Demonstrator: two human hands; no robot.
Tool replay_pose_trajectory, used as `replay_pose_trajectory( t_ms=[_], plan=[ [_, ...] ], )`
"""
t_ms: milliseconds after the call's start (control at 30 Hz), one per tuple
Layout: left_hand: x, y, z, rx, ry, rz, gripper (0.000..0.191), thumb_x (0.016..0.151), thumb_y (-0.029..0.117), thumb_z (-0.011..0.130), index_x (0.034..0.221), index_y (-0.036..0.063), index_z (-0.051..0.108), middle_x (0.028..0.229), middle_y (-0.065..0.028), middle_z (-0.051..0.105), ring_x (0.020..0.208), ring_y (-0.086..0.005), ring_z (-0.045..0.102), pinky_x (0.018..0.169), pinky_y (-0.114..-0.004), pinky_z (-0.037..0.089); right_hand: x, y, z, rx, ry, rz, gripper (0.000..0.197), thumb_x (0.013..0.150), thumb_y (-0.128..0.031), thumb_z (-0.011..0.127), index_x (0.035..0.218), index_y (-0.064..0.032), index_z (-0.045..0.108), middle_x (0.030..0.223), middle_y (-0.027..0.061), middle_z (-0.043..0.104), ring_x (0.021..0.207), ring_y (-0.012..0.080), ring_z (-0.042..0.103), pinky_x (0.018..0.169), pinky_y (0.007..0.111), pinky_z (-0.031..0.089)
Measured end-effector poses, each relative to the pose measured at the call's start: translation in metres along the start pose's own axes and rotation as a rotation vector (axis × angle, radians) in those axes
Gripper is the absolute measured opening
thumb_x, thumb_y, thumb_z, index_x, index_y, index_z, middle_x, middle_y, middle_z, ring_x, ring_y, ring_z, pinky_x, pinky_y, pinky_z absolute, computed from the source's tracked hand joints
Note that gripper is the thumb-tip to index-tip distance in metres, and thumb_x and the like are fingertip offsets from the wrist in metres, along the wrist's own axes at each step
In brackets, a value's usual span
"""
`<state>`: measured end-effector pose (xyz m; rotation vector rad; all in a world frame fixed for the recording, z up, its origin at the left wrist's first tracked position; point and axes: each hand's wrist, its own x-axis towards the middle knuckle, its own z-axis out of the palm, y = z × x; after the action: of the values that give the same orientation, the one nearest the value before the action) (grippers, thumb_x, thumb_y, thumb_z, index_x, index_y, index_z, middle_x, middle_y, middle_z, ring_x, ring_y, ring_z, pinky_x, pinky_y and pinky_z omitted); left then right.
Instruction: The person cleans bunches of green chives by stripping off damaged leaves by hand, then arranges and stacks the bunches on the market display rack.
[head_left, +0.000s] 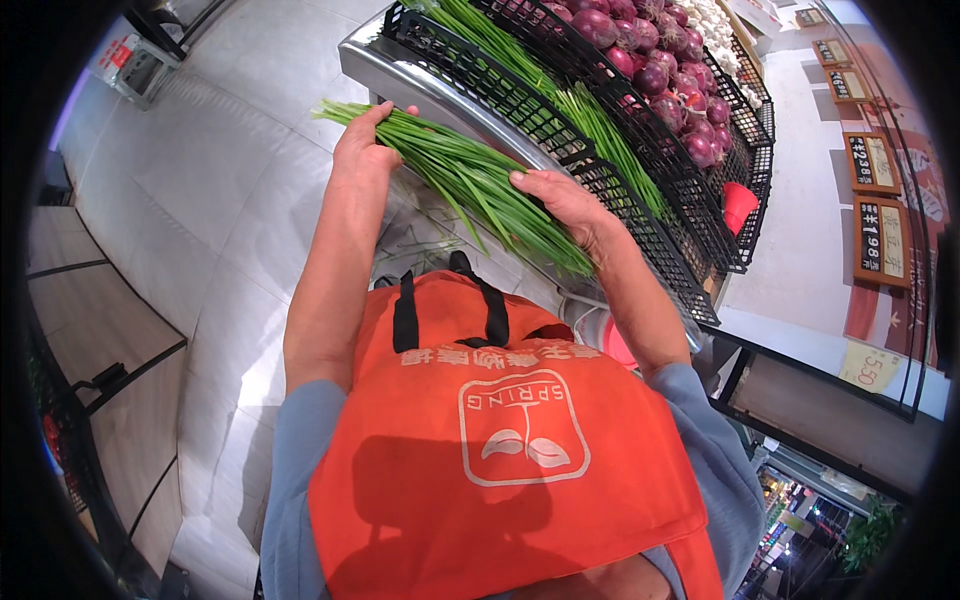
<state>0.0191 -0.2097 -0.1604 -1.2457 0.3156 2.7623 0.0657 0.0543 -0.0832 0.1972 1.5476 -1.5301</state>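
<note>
A bunch of long green stalks, probably garlic chives (457, 169), lies across both hands in front of the red apron (517, 420). My left hand (367, 142) grips it near the pale cut ends at the left. My right hand (562, 199) holds the leafy end, thumb on top and the fingers hidden beneath. Just beyond the bunch, more of the same green stalks (615, 146) lie in a black plastic crate (480, 71) on the metal-edged display stand.
Red onions (667, 67) and garlic bulbs (712, 30) fill crates further back, with a red cup-like object (739, 206) at the near end. The stand's metal edge (375, 60) runs close beyond my hands. Loose green scraps (420, 251) lie on the tiled floor.
</note>
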Motion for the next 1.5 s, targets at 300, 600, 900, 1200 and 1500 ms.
replay_pose_trajectory(
  t_ms=[300,600,900,1200,1500],
  plan=[
    [0.005,-0.006,-0.003,-0.026,-0.064,-0.050,0.014,0.086,0.001,0.056,0.098,0.0022,0.049,0.092,-0.0167,0.059,0.079,-0.0314,0.060,0.084,-0.058,0.048,-0.013,0.005,0.004,0.001,-0.001,-0.043,0.036,0.094,-0.029,0.054,0.115,0.0002,0.058,0.097,0.0078,0.066,0.082,0.0128,0.064,0.071,0.030,0.055],
    [-0.017,0.082,-0.035,0.103,-0.614,0.236,0.011,0.090,0.013,0.060,0.096,0.0050,0.055,0.082,-0.0030,0.050,0.072,-0.0164,0.048,0.076,-0.037,0.042,-0.060,0.041,-0.052,-1.023,-0.165,-0.127,0.036,0.089,-0.029,0.058,0.113,-0.0024,0.059,0.088,0.0069,0.066,0.080,0.0181,0.062,0.073,0.036,0.051],
    [-0.103,-0.021,0.031,0.680,-0.455,0.690,0.014,0.085,0.009,0.066,0.090,0.0061,0.053,0.069,-0.0014,0.048,0.061,-0.0126,0.046,0.061,-0.030,0.043,0.022,-0.027,-0.187,-0.798,0.645,-0.601,0.016,0.076,-0.018,0.064,0.085,-0.0054,0.069,0.076,0.0103,0.068,0.069,0.0205,0.065,0.064,0.036,0.050],
    [-0.091,-0.056,0.030,0.646,-0.222,0.679,0.019,0.081,0.009,0.070,0.091,0.0060,0.054,0.067,-0.0024,0.049,0.059,-0.0146,0.048,0.058,-0.031,0.044,0.102,-0.017,-0.238,-1.420,0.716,-0.481,0.021,0.076,-0.024,0.064,0.083,-0.0039,0.062,0.082,0.0157,0.063,0.081,0.0353,0.063,0.068,0.047,0.049],
    [-0.087,-0.081,0.052,0.630,-0.242,0.631,0.017,0.081,0.009,0.068,0.089,0.0053,0.053,0.067,-0.0030,0.048,0.060,-0.0149,0.047,0.057,-0.032,0.043,0.061,-0.027,-0.282,-0.425,0.447,-0.401,0.014,0.081,-0.021,0.067,0.087,-0.0080,0.066,0.080,0.0017,0.067,0.069,0.0084,0.059,0.061,0.027,0.047]
  ],
)
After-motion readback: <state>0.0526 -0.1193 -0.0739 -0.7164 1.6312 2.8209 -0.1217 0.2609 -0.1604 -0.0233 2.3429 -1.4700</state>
